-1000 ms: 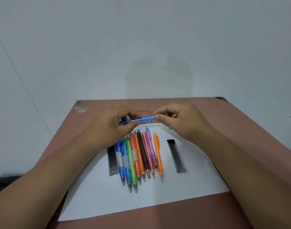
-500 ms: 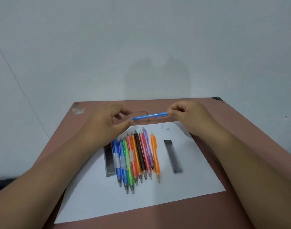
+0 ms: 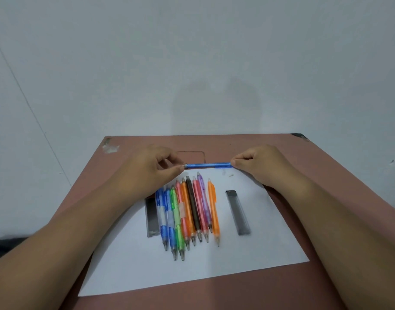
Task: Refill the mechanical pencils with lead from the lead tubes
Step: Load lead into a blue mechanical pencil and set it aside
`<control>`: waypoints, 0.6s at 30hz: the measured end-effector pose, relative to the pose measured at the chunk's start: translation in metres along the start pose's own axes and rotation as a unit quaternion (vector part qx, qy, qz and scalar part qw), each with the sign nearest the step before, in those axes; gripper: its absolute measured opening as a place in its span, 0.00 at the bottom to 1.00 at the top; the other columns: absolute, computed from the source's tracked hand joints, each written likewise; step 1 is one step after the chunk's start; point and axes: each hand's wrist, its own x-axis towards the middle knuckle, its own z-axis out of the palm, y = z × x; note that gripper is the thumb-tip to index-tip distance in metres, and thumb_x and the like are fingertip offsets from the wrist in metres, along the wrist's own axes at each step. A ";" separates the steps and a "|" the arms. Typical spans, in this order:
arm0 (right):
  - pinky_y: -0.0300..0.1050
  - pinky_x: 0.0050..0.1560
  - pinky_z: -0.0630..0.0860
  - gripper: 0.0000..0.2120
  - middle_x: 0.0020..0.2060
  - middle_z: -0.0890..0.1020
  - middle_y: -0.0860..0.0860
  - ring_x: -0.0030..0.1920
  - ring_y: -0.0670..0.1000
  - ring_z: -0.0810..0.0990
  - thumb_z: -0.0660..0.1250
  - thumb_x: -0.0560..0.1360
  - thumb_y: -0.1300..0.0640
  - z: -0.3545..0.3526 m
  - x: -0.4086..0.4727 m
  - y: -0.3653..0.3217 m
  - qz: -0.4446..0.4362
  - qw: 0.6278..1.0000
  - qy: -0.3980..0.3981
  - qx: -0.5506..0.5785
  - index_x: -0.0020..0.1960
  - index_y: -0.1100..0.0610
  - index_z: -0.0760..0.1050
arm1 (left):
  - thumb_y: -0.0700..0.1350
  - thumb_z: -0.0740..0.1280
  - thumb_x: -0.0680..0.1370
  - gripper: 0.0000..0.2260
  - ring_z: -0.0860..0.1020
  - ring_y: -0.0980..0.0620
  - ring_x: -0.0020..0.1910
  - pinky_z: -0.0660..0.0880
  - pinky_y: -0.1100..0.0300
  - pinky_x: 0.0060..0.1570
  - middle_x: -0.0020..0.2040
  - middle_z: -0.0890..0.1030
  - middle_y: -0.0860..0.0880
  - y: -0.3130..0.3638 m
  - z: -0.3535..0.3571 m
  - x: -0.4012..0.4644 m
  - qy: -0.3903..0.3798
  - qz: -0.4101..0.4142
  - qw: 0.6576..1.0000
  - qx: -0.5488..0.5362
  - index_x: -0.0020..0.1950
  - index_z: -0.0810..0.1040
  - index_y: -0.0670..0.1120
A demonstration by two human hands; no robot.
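A blue mechanical pencil (image 3: 207,165) lies crosswise above the far edge of the white paper sheet (image 3: 192,267). My left hand (image 3: 151,168) pinches its left tip between thumb and fingers. My right hand (image 3: 257,163) pinches its right end. Below them, a row of several coloured mechanical pencils (image 3: 189,213) lies side by side on the paper, tips towards me. A dark lead tube (image 3: 151,217) lies left of the row, partly under my left forearm. A second lead tube (image 3: 237,212) lies to the right of the row.
The brown table (image 3: 304,285) stands against a white wall (image 3: 192,63). Small white bits (image 3: 229,174) lie on the paper near my right hand. A chipped patch (image 3: 110,147) marks the table's far left corner.
The hands have drawn apart and moved toward the table's far side. More of the blue pencil shows between them, and it now lies nearly level.
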 end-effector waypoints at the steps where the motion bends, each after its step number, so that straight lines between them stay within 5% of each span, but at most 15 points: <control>1: 0.38 0.43 0.78 0.08 0.46 0.86 0.45 0.50 0.48 0.81 0.72 0.77 0.51 0.000 0.000 -0.001 -0.004 1.000 -0.002 -0.002 0.49 0.54 0.86 | 0.60 0.70 0.76 0.04 0.79 0.69 0.47 0.79 0.68 0.34 0.45 0.82 0.62 0.000 0.000 0.000 -0.002 -0.001 1.000 0.002 0.48 0.80 0.62; 7: 0.41 0.51 0.81 0.07 0.46 0.87 0.46 0.51 0.44 0.82 0.71 0.78 0.52 -0.006 -0.005 -0.007 -0.001 1.000 0.005 0.021 0.48 0.53 0.86 | 0.59 0.70 0.76 0.05 0.78 0.69 0.48 0.81 0.64 0.38 0.46 0.82 0.62 0.002 -0.001 0.000 -0.011 0.003 1.000 0.003 0.48 0.81 0.61; 9: 0.27 0.44 0.76 0.06 0.44 0.85 0.38 0.48 0.35 0.80 0.72 0.78 0.54 -0.010 -0.010 -0.015 -0.035 0.998 0.025 0.044 0.47 0.44 0.86 | 0.59 0.70 0.76 0.04 0.78 0.69 0.47 0.80 0.65 0.38 0.45 0.82 0.62 0.002 -0.001 0.000 -0.011 0.002 1.000 0.000 0.48 0.81 0.61; 11: 0.24 0.41 0.72 0.08 0.42 0.84 0.38 0.46 0.38 0.79 0.73 0.77 0.55 -0.012 -0.014 -0.022 -0.082 0.995 0.023 0.048 0.46 0.40 0.85 | 0.59 0.70 0.76 0.05 0.78 0.69 0.47 0.79 0.66 0.37 0.45 0.82 0.62 0.002 -0.002 0.000 -0.012 0.005 1.000 -0.005 0.48 0.81 0.61; 18: 0.26 0.41 0.68 0.08 0.38 0.80 0.36 0.40 0.36 0.77 0.76 0.75 0.56 -0.014 -0.022 -0.036 -0.148 0.984 -0.094 -0.012 0.46 0.43 0.87 | 0.60 0.69 0.75 0.06 0.79 0.69 0.47 0.77 0.71 0.32 0.44 0.82 0.64 0.000 -0.002 0.000 -0.016 0.009 1.000 -0.016 0.48 0.81 0.60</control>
